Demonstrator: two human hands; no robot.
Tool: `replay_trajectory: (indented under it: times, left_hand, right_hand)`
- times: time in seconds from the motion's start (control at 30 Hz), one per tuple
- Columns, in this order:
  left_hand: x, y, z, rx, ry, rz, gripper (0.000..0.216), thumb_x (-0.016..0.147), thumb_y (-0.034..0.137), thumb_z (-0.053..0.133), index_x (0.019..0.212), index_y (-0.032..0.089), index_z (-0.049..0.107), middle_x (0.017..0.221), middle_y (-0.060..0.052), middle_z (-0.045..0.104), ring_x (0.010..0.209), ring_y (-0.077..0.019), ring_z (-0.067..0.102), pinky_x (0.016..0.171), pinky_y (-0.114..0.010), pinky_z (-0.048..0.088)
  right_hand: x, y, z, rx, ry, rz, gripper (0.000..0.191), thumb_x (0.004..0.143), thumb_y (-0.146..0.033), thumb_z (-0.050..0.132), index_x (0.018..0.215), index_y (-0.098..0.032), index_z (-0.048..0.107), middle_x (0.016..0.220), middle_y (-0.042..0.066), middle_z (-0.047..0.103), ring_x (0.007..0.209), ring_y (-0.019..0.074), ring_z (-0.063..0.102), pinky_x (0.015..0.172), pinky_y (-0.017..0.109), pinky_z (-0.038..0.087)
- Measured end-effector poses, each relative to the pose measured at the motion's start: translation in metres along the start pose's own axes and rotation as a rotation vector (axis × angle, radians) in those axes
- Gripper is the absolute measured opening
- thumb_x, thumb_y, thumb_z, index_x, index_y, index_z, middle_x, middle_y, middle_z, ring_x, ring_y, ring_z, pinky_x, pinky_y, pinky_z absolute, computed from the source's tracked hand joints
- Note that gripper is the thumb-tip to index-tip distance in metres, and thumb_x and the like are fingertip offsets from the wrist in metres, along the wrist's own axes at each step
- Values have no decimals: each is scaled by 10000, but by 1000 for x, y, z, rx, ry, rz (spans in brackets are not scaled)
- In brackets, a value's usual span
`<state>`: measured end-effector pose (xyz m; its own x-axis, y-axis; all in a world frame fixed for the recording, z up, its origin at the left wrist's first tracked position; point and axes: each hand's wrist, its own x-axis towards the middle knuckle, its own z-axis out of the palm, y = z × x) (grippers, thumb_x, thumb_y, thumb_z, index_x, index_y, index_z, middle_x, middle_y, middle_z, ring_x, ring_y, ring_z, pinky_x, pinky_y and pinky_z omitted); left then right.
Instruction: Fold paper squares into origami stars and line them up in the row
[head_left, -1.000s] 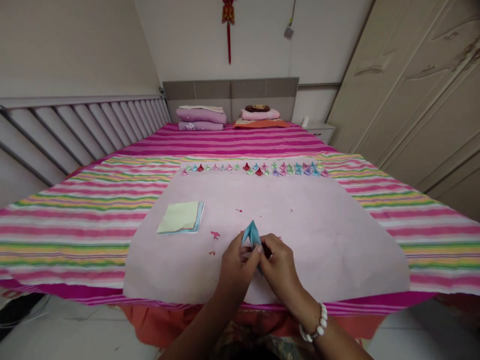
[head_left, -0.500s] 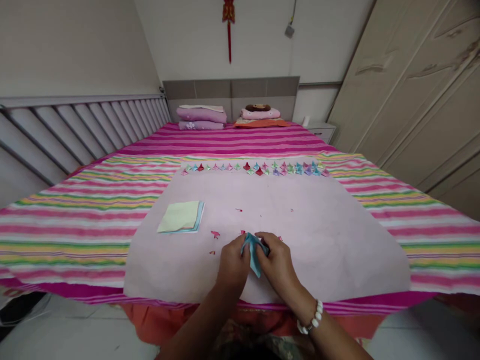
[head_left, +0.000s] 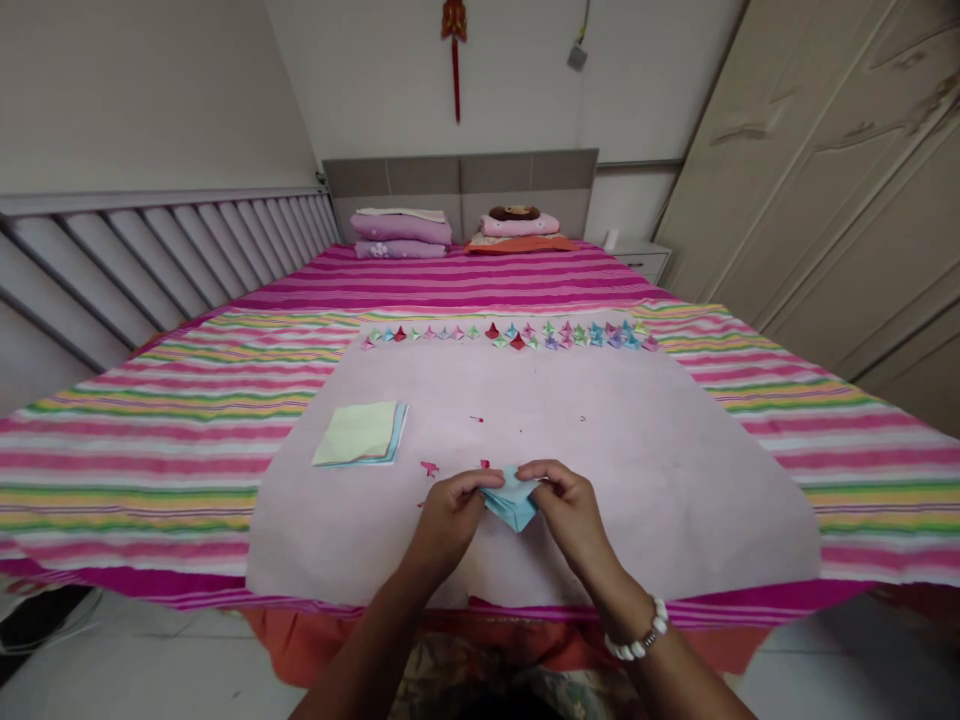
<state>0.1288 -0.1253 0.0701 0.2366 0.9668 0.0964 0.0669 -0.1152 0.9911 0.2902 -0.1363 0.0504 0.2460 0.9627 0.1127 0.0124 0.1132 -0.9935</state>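
Observation:
Between both hands is a folded light-blue sheet of origami paper, a diamond-like shape with its point towards me. My left hand pinches its left corner, thumb and finger closed on the edge. On the opposite corner, my right hand is closed in a pinch too, with a white beaded bracelet on that wrist. Small red paper scraps lie just left of the hands. Further left rests a stack of square paper, pale yellow on top with blue and white below.
A large pale sheet covers the near part of the striped bed. Along its far edge stand rows of several small folded paper shapes in many colours. Folded bedding sits by the headboard, and a wardrobe rises at the right.
The blue paper has turned from a narrow, upright fold into a wider, flatter diamond. My hands have moved slightly apart and now grip its side corners.

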Motion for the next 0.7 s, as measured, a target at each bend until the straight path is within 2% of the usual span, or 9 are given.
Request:
replay_trajectory:
  times: [0.07, 0.13, 0.23, 0.3, 0.37, 0.43, 0.5, 0.6, 0.7]
  left_hand:
    - [-1, 4, -2, -24, 14, -16, 232, 712, 140, 570, 860, 173, 747, 1031, -79, 734, 1013, -239, 650, 935, -376, 478]
    - [-3, 9, -3, -73, 27, -91, 220, 692, 155, 614, 867, 168, 747, 1005, -82, 741, 1010, -249, 648, 935, -380, 473]
    - [-3, 13, -6, -250, 7, -246, 207, 686, 213, 661, 867, 158, 747, 932, -82, 752, 950, -247, 662, 920, -383, 474]
    - [-3, 15, -8, -398, -31, -320, 185, 691, 242, 675, 832, 147, 746, 884, -84, 752, 916, -238, 667, 908, -371, 478]
    - [-2, 17, -9, -511, -64, -351, 159, 694, 247, 688, 791, 133, 741, 870, -90, 747, 900, -228, 666, 895, -353, 485]
    - [-2, 17, -10, -594, -74, -367, 142, 692, 237, 703, 766, 120, 734, 875, -95, 740, 880, -216, 666, 883, -336, 492]
    - [-2, 18, -9, -665, -74, -408, 149, 693, 234, 713, 776, 111, 729, 876, -97, 733, 854, -202, 668, 876, -327, 495]
    - [-4, 18, -9, -726, -81, -456, 186, 709, 280, 724, 808, 123, 724, 857, -81, 720, 843, -185, 664, 851, -307, 494]
    - [-4, 16, -8, -623, -108, -402, 206, 705, 309, 747, 817, 138, 722, 778, -40, 694, 774, -144, 637, 761, -246, 480]
  right_hand:
    - [-1, -4, -2, 73, -19, 5, 101, 665, -216, 641, 727, -199, 719, 833, 49, 688, 707, 189, 588, 651, 305, 458]
    - [-2, -10, -5, 146, -71, 46, 111, 690, -263, 678, 768, -199, 725, 926, 64, 695, 779, 205, 604, 691, 316, 465]
    - [-4, -17, -9, 268, -212, 131, 226, 714, -339, 714, 887, -195, 722, 1016, 79, 693, 839, 212, 619, 745, 333, 475]
    - [-4, -19, -12, 339, -327, 163, 322, 673, -331, 765, 961, -199, 701, 950, 62, 709, 826, 202, 630, 757, 328, 476]
    - [-4, -18, -13, 343, -390, 182, 390, 610, -280, 815, 970, -205, 685, 770, 13, 703, 709, 165, 622, 684, 288, 469]
    - [-3, -15, -13, 279, -364, 191, 357, 575, -255, 834, 896, -197, 687, 581, -43, 627, 544, 115, 547, 566, 242, 419]
    - [-3, -11, -11, 215, -298, 189, 252, 584, -282, 826, 763, -179, 682, 481, -68, 543, 464, 89, 465, 504, 225, 364]
    - [-3, -8, -9, 189, -238, 187, 245, 596, -328, 811, 588, -165, 628, 464, -59, 514, 453, 83, 436, 489, 224, 336]
    - [-4, -10, -6, 211, -228, 203, 251, 614, -346, 795, 569, -161, 631, 487, -45, 533, 457, 83, 431, 481, 222, 319]
